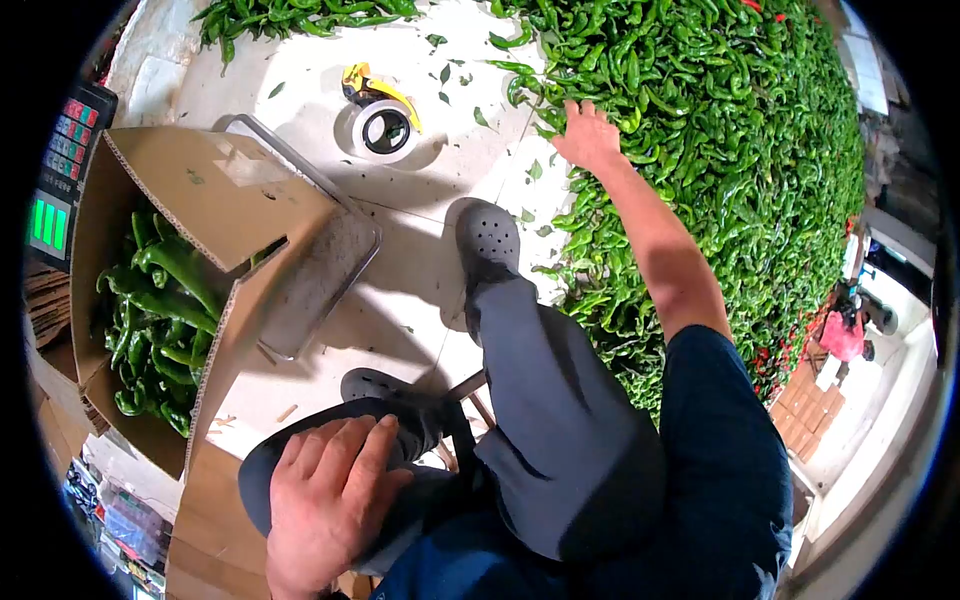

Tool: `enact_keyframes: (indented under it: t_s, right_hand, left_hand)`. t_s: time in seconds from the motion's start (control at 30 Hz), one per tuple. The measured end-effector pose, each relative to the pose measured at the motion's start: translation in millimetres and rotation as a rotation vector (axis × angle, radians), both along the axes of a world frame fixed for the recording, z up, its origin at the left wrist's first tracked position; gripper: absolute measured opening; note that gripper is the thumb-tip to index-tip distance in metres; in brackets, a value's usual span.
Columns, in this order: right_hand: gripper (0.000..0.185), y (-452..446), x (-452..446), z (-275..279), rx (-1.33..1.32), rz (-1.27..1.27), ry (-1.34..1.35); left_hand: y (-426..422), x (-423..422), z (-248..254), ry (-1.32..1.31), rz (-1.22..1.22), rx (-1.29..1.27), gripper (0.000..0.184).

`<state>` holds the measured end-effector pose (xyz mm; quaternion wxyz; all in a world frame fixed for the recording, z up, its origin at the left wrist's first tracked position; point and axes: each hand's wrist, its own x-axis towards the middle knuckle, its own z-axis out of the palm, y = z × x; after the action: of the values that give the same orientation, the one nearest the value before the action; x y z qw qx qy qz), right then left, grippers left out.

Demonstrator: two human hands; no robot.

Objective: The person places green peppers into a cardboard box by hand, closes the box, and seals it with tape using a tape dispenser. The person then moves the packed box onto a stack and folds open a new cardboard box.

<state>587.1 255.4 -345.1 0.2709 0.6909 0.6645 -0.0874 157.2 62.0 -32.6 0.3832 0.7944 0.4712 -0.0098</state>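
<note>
My right hand (588,137) reaches to the near edge of a big heap of green peppers (710,190), fingers spread and touching or just over the outermost ones. I see nothing held in it. On my left knee rests my left hand (328,495), its fingers laid loosely over the dark trouser leg, with no object visible in it. Beyond the knee, an open cardboard box (215,190) holds long green peppers (160,320). The box stands tilted on a metal scale platform (325,290).
A yellow-handled tape dispenser with its roll (385,128) stands on the tiled floor (400,235) among loose leaves. A scale display (50,220) is at far left. More peppers (300,15) lie at the top. A person in pink (842,335) is far right.
</note>
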Motion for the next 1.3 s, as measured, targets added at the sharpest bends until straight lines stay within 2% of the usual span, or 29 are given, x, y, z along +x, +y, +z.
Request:
enact_keyframes:
  t_s: [0.1, 0.2, 0.3, 0.33, 0.47, 0.57, 0.6, 0.7, 0.83, 0.87, 0.97, 1.1, 1.13, 1.2, 1.23, 1.3]
  right_hand:
    - [0.082, -7, -22, 7, -0.105, 0.102, -0.017]
    - [0.075, -8, -15, -30, 0.015, 0.102, 0.007]
    - [0.068, 8, -11, -35, 0.01, -0.067, 0.102]
    - [0.058, 7, -11, -37, 0.058, -0.043, 0.077]
    - [0.052, 14, -15, -11, 0.095, -0.179, 0.22]
    - [0.051, 33, -28, 18, 0.178, -0.212, 0.324]
    - [0.05, 43, -28, 14, 0.206, -0.152, 0.351]
    - [0.052, 74, -50, 12, 0.125, 0.024, 0.223]
    - [0.056, 101, -59, -24, -0.024, 0.164, 0.063]
    - [0.057, 106, -60, -29, 0.018, 0.149, 0.055]
    - [0.062, 113, -62, -17, -0.071, 0.056, 0.13]
    - [0.07, 114, -17, -34, 0.119, -0.03, 0.5]
    - [0.069, 118, 6, -37, 0.055, -0.239, 0.734]
    - [0.063, 110, -4, 35, -0.249, -0.63, 1.298]
    - [0.06, 104, -6, 55, -0.281, -0.688, 1.535]
    - [0.063, 97, -30, 94, -0.35, -0.646, 1.937]
  left_hand:
    - [2, 4, 1, 0.003, 0.008, -0.005, 0.056]
    - [7, 9, -2, -0.001, -0.015, -0.015, 0.056]
    - [8, 12, -7, -0.041, -0.015, -0.019, 0.057]
    - [9, 11, -8, -0.061, -0.015, -0.009, 0.057]
    - [10, 12, -10, -0.032, -0.017, -0.006, 0.057]
    - [8, 13, -9, -0.023, -0.032, 0.008, 0.057]
    - [8, 13, -10, -0.022, -0.038, 0.003, 0.057]
    - [13, 14, -12, -0.014, -0.044, -0.02, 0.056]
    - [21, 15, -17, -0.011, -0.041, -0.041, 0.056]
    - [22, 15, -17, -0.004, -0.039, -0.045, 0.056]
    - [23, 15, -17, -0.006, -0.033, -0.04, 0.058]
    - [21, 10, -18, -0.045, -0.018, -0.01, 0.06]
    - [21, 9, -17, -0.053, -0.022, 0.002, 0.06]
    - [20, 7, -15, -0.065, -0.027, 0.006, 0.058]
    - [19, 6, -13, -0.073, -0.031, 0.007, 0.057]
    - [16, 4, -12, -0.084, -0.038, 0.024, 0.053]
